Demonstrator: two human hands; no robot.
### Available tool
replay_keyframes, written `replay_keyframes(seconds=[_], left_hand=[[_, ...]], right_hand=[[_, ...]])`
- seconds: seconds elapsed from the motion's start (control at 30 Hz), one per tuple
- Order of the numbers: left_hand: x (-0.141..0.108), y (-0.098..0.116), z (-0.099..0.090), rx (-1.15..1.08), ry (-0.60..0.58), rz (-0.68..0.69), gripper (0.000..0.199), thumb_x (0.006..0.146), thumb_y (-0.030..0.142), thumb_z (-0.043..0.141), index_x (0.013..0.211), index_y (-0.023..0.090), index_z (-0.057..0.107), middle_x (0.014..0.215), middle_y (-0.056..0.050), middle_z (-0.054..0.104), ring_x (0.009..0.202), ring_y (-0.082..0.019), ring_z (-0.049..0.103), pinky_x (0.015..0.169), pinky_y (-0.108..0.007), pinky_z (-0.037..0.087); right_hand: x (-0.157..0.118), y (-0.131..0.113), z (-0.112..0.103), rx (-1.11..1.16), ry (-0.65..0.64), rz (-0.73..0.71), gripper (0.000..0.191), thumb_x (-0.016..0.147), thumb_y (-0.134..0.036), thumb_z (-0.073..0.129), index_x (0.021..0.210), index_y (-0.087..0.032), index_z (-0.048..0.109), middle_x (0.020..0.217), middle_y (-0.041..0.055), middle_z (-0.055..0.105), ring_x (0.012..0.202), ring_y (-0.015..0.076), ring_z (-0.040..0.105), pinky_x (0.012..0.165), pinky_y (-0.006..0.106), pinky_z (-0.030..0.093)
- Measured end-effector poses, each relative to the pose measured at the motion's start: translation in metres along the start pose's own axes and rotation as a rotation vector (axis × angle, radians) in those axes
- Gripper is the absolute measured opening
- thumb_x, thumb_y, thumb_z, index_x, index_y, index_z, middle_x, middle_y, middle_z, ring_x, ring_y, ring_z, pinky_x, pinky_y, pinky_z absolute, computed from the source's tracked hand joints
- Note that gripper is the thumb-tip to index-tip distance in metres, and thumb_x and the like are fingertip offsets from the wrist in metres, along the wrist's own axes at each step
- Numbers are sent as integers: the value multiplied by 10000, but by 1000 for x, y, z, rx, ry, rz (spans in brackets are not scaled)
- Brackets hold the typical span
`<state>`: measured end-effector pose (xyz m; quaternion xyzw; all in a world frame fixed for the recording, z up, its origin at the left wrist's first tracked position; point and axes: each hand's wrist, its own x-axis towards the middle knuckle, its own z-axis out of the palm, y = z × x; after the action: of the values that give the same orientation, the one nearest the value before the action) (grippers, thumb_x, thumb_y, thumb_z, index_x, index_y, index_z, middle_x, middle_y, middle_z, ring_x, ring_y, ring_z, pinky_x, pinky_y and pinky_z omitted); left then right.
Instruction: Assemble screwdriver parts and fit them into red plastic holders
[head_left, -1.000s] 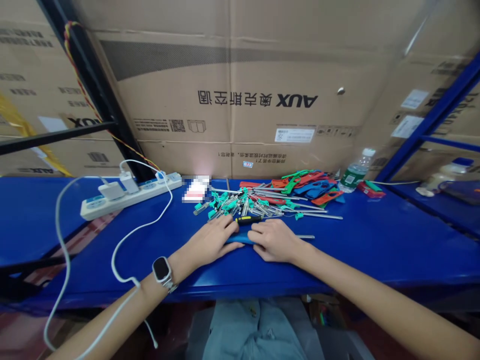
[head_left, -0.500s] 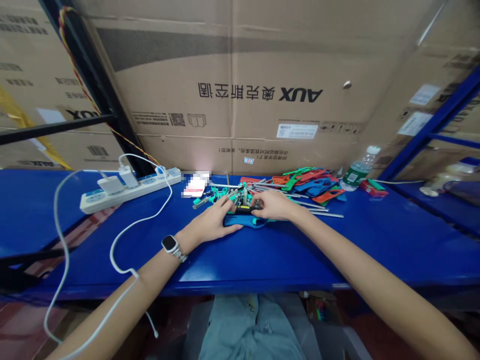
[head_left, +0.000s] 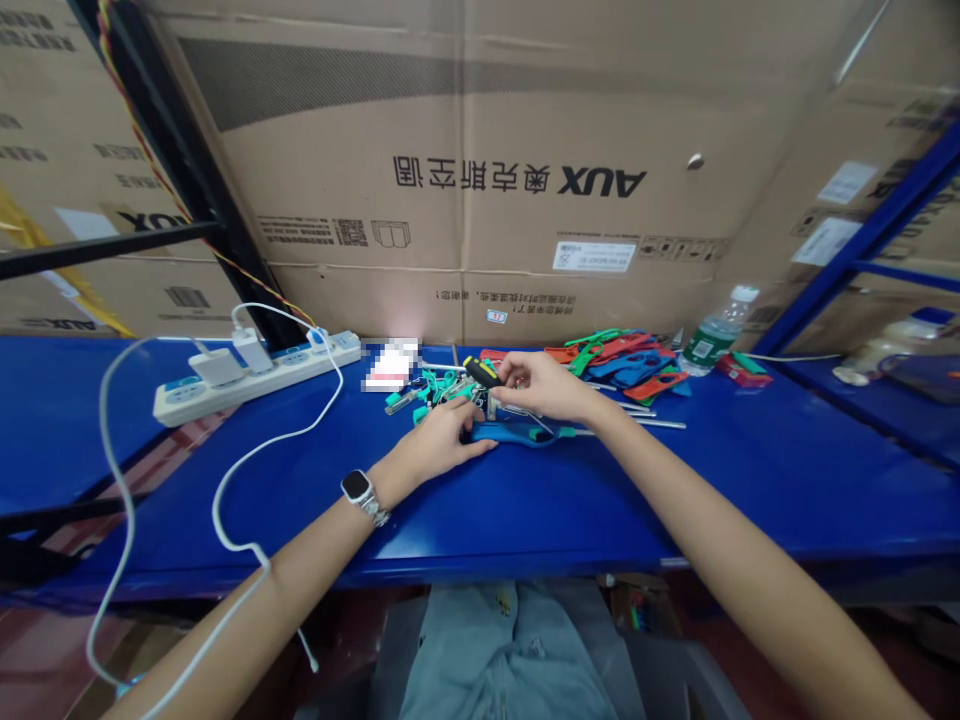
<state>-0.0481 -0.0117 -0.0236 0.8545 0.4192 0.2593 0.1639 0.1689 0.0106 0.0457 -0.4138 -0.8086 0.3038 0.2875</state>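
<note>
My right hand (head_left: 536, 385) is closed on a black and yellow screwdriver (head_left: 482, 372), whose handle points up and to the left. My left hand (head_left: 447, 438) rests with its fingers closed on the left end of a blue tool body (head_left: 510, 432) lying on the blue table. A metal rod with a green collar (head_left: 566, 432) runs from the blue body's right end. Just behind my hands lies a heap of green and metal parts (head_left: 439, 382). The screwdriver's tip is too small to make out.
Red, blue and green plastic parts (head_left: 637, 362) are piled at the back right, beside a water bottle (head_left: 716, 332) and a small red box (head_left: 744, 370). A white power strip (head_left: 259, 375) with cables stands on the left. Cardboard boxes (head_left: 465, 100) rise behind the table (head_left: 600, 515).
My right hand has lifted the screwdriver and tilted it up, away from the blue body. My left hand and the blue body have shifted slightly to the right.
</note>
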Motion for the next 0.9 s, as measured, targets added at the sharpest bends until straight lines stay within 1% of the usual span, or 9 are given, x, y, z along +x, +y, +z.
replay_keyframes(seconds=[0.07, 0.13, 0.2, 0.27, 0.4, 0.5, 0.57, 0.7, 0.9], left_hand=[[7, 1, 2, -79, -34, -15, 340, 852, 481, 746, 1016, 187, 698, 870, -47, 662, 742, -202, 619, 665, -338, 489], [15, 1, 3, -179, -85, -30, 361, 819, 463, 770, 1045, 187, 715, 825, -33, 676, 715, -193, 628, 651, -326, 489], [24, 1, 5, -239, -129, -32, 349, 783, 433, 796, 1007, 180, 711, 782, -17, 670, 681, -181, 618, 635, -317, 481], [30, 3, 9, -265, -130, -18, 319, 760, 400, 807, 958, 177, 690, 770, -7, 655, 677, -174, 605, 639, -312, 479], [32, 7, 16, -311, -63, -3, 322, 765, 384, 800, 986, 177, 691, 820, -18, 653, 732, -181, 608, 691, -324, 500], [28, 6, 20, -319, -19, -18, 344, 785, 407, 790, 1030, 180, 708, 855, -33, 660, 766, -192, 620, 730, -344, 519], [25, 4, 21, -323, -1, -17, 340, 792, 397, 783, 1039, 178, 704, 867, -34, 656, 778, -191, 624, 743, -347, 527], [23, 2, 21, -315, -1, 19, 317, 810, 375, 764, 1046, 178, 687, 861, -23, 645, 773, -178, 613, 740, -336, 527], [23, 3, 19, -279, -20, 30, 293, 819, 373, 763, 1013, 179, 661, 867, -24, 637, 768, -177, 601, 728, -338, 517]], right_hand=[[-1, 2, 8, 219, 93, 16, 283, 803, -421, 700, 855, -233, 495, 740, -20, 626, 530, 124, 539, 520, 273, 427], [-1, 5, 17, 370, 233, 30, 322, 808, -441, 695, 909, -255, 452, 798, -12, 655, 490, 124, 542, 477, 283, 443], [-3, 9, 24, 429, 374, 36, 314, 847, -428, 668, 984, -269, 435, 837, -1, 670, 483, 129, 545, 466, 295, 461], [-7, 12, 29, 406, 451, 28, 285, 905, -421, 616, 1071, -277, 435, 868, 17, 682, 513, 145, 566, 476, 306, 481], [-16, 16, 30, 254, 477, -39, 333, 963, -440, 578, 1219, -277, 441, 896, 46, 683, 637, 183, 634, 562, 331, 527], [-19, 15, 29, 209, 490, -89, 376, 975, -473, 571, 1264, -275, 435, 842, 32, 662, 629, 186, 622, 589, 346, 528], [-19, 13, 30, 201, 487, -93, 400, 980, -493, 565, 1289, -277, 431, 823, 26, 655, 622, 188, 617, 594, 354, 527], [-19, 13, 33, 161, 446, -69, 457, 982, -517, 562, 1345, -280, 419, 846, 37, 664, 644, 199, 620, 619, 372, 536], [-19, 16, 38, 121, 419, -43, 501, 974, -540, 568, 1379, -289, 415, 866, 44, 677, 693, 223, 644, 645, 389, 547]])
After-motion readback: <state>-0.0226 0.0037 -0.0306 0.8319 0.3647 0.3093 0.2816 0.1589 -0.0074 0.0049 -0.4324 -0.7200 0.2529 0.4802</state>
